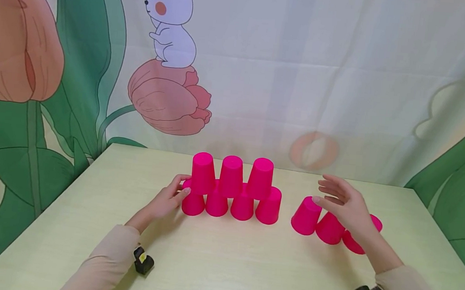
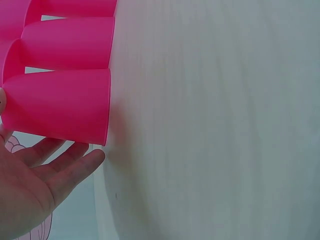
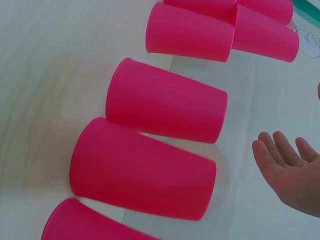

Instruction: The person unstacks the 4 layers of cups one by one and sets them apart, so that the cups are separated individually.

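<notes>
Bright pink cups stand upside down on the table in two levels. Three upper cups [image 1: 231, 177] straddle a lower row of several cups [image 1: 242, 207]. My left hand [image 1: 169, 198] is at the left end of that row, with thumb and extended fingers about the end cup [image 2: 57, 106], touching it lightly. To the right of the stack, more upside-down pink cups [image 1: 305, 217] form a slanting line. Above them hovers my right hand [image 1: 346, 206], its fingers loosely extended and nothing held. My right forearm partly hides the last cups of that line.
The pale wooden table [image 1: 223, 262] reaches back to a printed cloth [image 1: 261, 97] with a rabbit and tulips. Each wrist carries a small black camera [image 1: 143, 262].
</notes>
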{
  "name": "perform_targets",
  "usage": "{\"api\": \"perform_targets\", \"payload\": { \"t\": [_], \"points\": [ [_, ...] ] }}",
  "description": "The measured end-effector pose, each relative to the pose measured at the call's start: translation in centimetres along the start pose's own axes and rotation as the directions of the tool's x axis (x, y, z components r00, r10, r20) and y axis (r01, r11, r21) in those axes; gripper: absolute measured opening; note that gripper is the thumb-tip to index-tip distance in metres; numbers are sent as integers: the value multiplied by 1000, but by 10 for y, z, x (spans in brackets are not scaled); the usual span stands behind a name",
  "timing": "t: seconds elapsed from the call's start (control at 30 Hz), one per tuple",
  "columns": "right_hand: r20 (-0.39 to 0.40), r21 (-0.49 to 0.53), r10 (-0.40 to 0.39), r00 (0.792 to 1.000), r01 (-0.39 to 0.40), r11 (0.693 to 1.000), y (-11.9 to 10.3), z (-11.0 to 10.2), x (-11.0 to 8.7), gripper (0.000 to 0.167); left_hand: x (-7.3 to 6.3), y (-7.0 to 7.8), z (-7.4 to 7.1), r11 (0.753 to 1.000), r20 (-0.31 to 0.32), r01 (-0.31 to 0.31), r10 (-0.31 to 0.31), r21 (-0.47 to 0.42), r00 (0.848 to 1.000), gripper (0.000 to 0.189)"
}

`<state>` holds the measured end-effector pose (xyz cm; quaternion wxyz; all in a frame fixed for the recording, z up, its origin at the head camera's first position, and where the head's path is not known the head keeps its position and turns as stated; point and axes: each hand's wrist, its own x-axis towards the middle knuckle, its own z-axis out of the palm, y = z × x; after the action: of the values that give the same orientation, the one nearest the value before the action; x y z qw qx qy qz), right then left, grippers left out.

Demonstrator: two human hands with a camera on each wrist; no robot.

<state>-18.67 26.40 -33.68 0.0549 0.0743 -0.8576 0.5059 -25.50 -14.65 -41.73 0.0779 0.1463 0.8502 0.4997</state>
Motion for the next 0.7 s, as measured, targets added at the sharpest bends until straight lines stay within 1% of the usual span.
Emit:
{"api": "perform_targets", "payload": {
  "t": [0.2, 0.4, 0.7],
  "points": [
    [52, 25, -26, 998, 25, 999, -4, 11, 10, 66, 0, -1, 0, 1000, -2, -3, 3, -2, 1000, 44],
    [108, 39, -25, 994, 21, 999, -6, 22, 20, 67, -1, 0, 0, 1000, -2, 4, -4, 0, 1000, 44],
    [201, 108, -75, 977, 55, 993, -10, 35, 37, 64, -1, -1, -1, 1000, -2, -11, 11, 7, 1000, 44]
  ]
}}
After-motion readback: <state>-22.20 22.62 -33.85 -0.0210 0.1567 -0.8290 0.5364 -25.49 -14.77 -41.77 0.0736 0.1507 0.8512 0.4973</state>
